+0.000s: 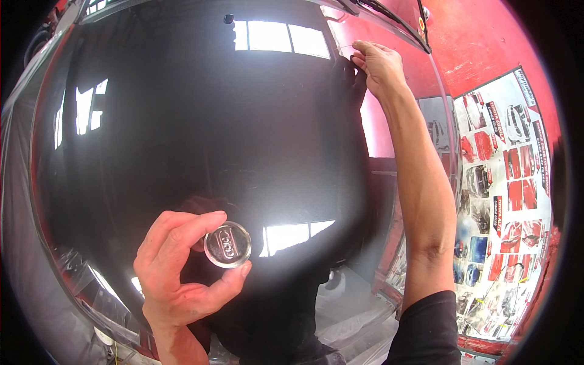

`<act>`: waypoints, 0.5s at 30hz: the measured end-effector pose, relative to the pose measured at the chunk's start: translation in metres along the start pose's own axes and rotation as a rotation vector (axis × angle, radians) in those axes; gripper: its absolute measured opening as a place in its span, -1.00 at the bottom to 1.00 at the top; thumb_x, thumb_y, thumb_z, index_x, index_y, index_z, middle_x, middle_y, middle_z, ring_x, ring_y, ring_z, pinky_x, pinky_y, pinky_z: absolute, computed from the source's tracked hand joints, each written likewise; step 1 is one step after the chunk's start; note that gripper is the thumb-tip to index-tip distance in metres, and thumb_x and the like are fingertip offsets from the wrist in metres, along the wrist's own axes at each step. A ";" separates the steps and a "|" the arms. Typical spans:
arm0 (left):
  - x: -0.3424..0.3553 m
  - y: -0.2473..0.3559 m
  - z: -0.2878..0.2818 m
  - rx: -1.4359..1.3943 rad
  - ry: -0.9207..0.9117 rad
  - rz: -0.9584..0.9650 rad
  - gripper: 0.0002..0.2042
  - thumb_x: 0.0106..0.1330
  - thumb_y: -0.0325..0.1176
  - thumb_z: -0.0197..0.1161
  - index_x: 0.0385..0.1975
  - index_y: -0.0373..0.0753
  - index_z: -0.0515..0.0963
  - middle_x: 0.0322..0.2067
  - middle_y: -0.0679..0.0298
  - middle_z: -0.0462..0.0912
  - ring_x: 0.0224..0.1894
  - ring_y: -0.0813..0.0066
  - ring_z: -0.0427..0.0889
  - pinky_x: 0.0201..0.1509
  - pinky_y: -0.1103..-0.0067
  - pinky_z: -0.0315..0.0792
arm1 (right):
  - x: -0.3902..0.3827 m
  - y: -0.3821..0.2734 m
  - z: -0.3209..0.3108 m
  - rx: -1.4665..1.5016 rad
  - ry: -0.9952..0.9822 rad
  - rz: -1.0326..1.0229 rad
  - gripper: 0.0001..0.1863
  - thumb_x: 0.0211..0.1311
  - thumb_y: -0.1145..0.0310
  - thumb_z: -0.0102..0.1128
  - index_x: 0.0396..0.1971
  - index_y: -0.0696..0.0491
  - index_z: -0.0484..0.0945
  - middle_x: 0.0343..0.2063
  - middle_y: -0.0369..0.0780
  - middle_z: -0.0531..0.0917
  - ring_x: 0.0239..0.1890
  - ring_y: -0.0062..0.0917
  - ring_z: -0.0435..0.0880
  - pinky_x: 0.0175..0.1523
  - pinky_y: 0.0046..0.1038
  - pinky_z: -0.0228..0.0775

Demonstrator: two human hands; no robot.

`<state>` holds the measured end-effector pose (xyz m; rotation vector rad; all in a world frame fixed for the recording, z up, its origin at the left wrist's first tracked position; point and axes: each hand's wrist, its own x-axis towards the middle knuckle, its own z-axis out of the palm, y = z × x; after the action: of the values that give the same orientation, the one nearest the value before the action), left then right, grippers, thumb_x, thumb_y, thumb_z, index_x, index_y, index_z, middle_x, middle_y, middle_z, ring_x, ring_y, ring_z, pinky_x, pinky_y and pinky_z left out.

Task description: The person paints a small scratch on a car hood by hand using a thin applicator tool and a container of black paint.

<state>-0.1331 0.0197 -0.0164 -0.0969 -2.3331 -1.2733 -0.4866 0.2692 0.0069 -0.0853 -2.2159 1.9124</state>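
A glossy black car hood (182, 134) fills most of the view and mirrors windows and my own shape. My left hand (176, 274) holds a small round clear disc (227, 244) between thumb and forefinger, just above the hood's near part. My right hand (377, 64) reaches far across to the hood's back right edge, fingers bent and pinching at something thin there, perhaps a clear film edge (340, 45); I cannot tell what it grips.
A red wall (480, 42) stands at right with a poster of car pictures (505, 182). A wiper (389, 15) lies along the windscreen base at the top. Plastic sheeting (340, 316) covers the ground near the front.
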 end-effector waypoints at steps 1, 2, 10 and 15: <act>0.000 0.000 0.000 -0.003 -0.002 -0.001 -0.51 -0.19 -0.26 0.51 -0.15 -0.23 0.68 -0.35 0.28 0.63 -0.36 0.48 0.55 -0.35 0.59 0.37 | 0.000 0.000 0.000 0.002 -0.005 0.005 -0.79 0.12 0.48 0.46 -0.30 0.28 0.70 -0.43 -0.22 0.65 -0.43 -0.58 0.60 -0.24 -0.59 0.52; 0.000 0.000 0.000 0.004 0.001 0.006 -0.51 -0.19 -0.26 0.51 -0.15 -0.23 0.68 -0.35 0.28 0.63 -0.36 0.48 0.55 -0.35 0.59 0.38 | 0.000 0.000 0.000 0.000 -0.006 0.006 -0.79 0.11 0.48 0.46 -0.30 0.28 0.70 -0.43 -0.22 0.65 -0.43 -0.58 0.59 -0.24 -0.59 0.52; 0.000 0.001 -0.001 -0.003 0.004 0.022 -0.51 -0.18 -0.27 0.51 -0.14 -0.23 0.67 -0.35 0.27 0.63 -0.37 0.48 0.55 -0.36 0.58 0.38 | -0.004 -0.003 0.000 -0.035 -0.010 0.012 -0.81 0.12 0.48 0.45 -0.31 0.25 0.70 -0.42 -0.22 0.65 -0.43 -0.59 0.60 -0.24 -0.58 0.53; 0.003 0.002 -0.004 -0.009 -0.002 0.054 -0.50 -0.19 -0.41 0.57 -0.11 -0.24 0.70 -0.35 0.27 0.65 -0.41 0.48 0.63 -0.43 0.62 0.52 | -0.002 -0.007 0.001 0.062 0.043 0.063 -0.84 0.17 0.47 0.43 -0.29 0.22 0.69 -0.43 -0.21 0.66 -0.43 -0.55 0.61 -0.26 -0.54 0.56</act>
<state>-0.1332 0.0170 -0.0115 -0.1632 -2.3108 -1.2587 -0.4843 0.2668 0.0138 -0.1866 -2.1487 1.9904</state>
